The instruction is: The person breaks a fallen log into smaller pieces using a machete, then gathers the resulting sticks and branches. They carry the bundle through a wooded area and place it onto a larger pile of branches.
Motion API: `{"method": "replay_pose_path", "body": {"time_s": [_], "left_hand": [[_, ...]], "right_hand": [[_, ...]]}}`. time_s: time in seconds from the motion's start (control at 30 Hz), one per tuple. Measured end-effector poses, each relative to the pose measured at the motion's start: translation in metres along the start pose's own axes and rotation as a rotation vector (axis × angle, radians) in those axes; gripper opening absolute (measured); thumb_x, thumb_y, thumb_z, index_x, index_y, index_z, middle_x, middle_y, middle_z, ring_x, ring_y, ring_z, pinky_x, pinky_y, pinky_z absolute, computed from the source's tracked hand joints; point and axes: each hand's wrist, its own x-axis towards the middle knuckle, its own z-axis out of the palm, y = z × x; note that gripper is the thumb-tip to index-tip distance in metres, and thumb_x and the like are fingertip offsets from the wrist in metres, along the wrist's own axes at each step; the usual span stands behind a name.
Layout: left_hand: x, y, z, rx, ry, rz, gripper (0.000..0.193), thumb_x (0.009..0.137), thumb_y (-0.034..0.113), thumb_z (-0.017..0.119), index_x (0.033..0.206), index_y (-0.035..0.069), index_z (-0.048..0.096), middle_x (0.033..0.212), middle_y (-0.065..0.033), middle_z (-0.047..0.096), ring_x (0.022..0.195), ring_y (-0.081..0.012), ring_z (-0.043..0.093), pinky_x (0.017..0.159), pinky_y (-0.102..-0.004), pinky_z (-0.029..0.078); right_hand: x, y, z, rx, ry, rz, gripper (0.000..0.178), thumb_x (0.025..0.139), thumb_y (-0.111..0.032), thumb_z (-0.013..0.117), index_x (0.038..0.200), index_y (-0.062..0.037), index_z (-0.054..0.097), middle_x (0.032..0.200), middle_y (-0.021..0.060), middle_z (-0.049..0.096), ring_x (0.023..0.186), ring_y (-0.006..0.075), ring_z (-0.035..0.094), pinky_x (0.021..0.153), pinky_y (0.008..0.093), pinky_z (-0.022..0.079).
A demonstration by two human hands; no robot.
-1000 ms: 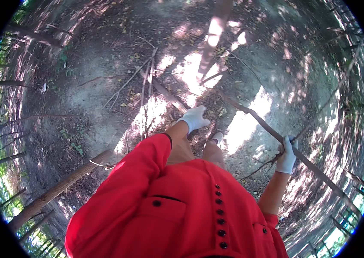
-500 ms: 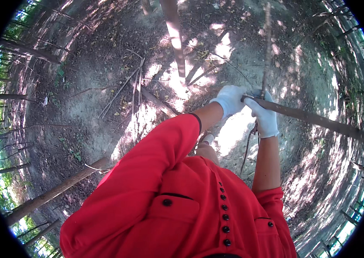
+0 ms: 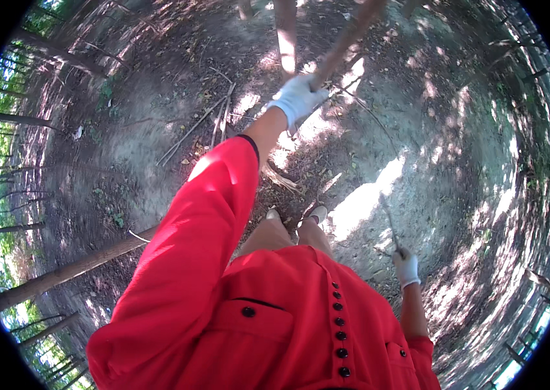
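Step in hand looks like branch handling: gathering or shifting, one piece per hand. Left hand (image 3: 301, 97) is closed round the near end of a thick branch (image 3: 348, 42), arm stretched out front; branch runs up and right out of frame, a bit blurred, far end not visible. Right hand (image 3: 406, 266) is low, out to the right, fingers closed on a thin stick (image 3: 390, 221) that points forward over the sunlit ground (image 3: 359, 208). Upright trunk (image 3: 286, 39) stands just beyond the left hand; can't tell if branch and trunk touch. Loose sticks (image 3: 226, 107) lie left of the left forearm, and a splintered piece of wood (image 3: 279, 179) sits ahead of the shoes (image 3: 318, 213), partly hidden by the arm. My read: next move calls for a firm left grip, since it's holding at one end and the load likely levers on the wrist. Keep the far end clear of the trunk; thin stick needs little force.
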Motion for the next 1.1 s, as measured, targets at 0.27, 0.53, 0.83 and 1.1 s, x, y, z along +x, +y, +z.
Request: {"method": "replay_pose_path", "body": {"time_s": [0.27, 0.53, 0.83, 1.1], "left_hand": [[-0.017, -0.034, -0.057, -0.1, 0.007, 0.011, 0.032, 0.084, 0.029, 0.07, 0.103, 0.003, 0.067, 0.09, -0.0085, 0.069, 0.077, -0.0164, 0.064, 0.071, -0.032, 0.051], [-0.036, -0.064, -0.086, 0.166, 0.105, 0.167, 0.036, 0.084, 0.042, 0.067, 0.082, 0.006, 0.071, 0.071, -0.0117, 0.066, 0.066, -0.0273, 0.063, 0.066, -0.0382, 0.049], [-0.039, -0.08, -0.084, -0.026, 0.189, -0.034, 0.031, 0.082, 0.039, 0.07, 0.083, 0.009, 0.068, 0.073, -0.0057, 0.065, 0.072, -0.0186, 0.063, 0.067, -0.0362, 0.05], [-0.081, -0.095, -0.108, -0.404, 0.251, -0.118, 0.027, 0.081, 0.03, 0.075, 0.079, 0.005, 0.065, 0.069, -0.0023, 0.064, 0.068, -0.013, 0.059, 0.063, -0.029, 0.047]], "right_hand": [[-0.059, -0.027, 0.092, -0.09, -0.229, -0.002, 0.016, 0.082, -0.015, 0.062, 0.079, 0.0003, 0.06, 0.06, 0.0055, 0.053, 0.057, 0.011, 0.046, 0.052, 0.0308, 0.039], [0.008, -0.072, 0.189, -0.188, -0.134, -0.251, 0.022, 0.085, -0.02, 0.059, 0.08, 0.0009, 0.062, 0.063, 0.0123, 0.059, 0.059, 0.0231, 0.058, 0.057, 0.0368, 0.044], [0.132, -0.323, 0.339, -0.46, -0.301, -0.537, 0.054, 0.086, -0.03, 0.061, 0.127, 0.0021, 0.049, 0.12, 0.02, 0.06, 0.109, 0.0353, 0.059, 0.097, 0.0407, 0.045], [0.073, -0.364, 0.357, -0.596, -0.465, -0.628, 0.046, 0.083, -0.036, 0.057, 0.117, -0.0052, 0.057, 0.127, 0.0142, 0.055, 0.12, 0.031, 0.05, 0.101, 0.0438, 0.038]]}}
